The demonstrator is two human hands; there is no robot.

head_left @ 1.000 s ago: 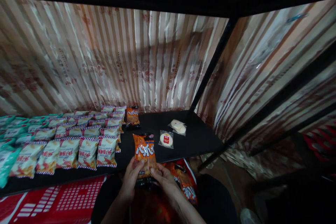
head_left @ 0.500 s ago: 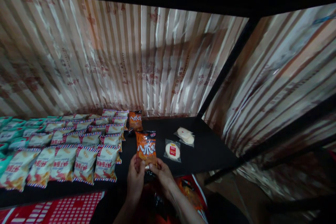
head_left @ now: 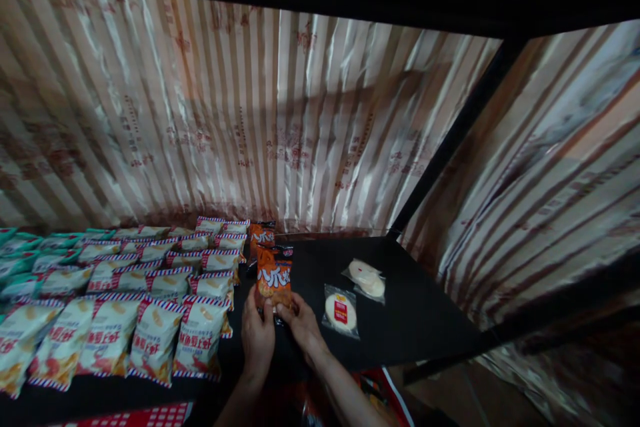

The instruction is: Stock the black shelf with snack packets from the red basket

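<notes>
An orange snack bag (head_left: 274,277) stands upright between my two hands, above the black shelf. My left hand (head_left: 259,327) grips its lower left side, thumb on the front. At the lower right corner, my right hand (head_left: 299,321) pinches the same bag. Just behind it, a second orange snack bag (head_left: 262,235) stands at the back of the shelf, partly hidden. To the left are several rows of white snack bags (head_left: 201,333) with striped edges. Right of my hands lies a round white cracker packet (head_left: 341,311) with a red label.
Another clear packet of round white crackers (head_left: 367,279) lies farther back on the black shelf (head_left: 410,313). Green snack bags (head_left: 20,263) fill the far left. Below the front edge are a red basket (head_left: 170,415) and more orange bags. A dark post (head_left: 450,140) rises at the right.
Both hands have carried the orange snack bag farther over the shelf, closer to the orange bag at the back. The camera view has shifted slightly.
</notes>
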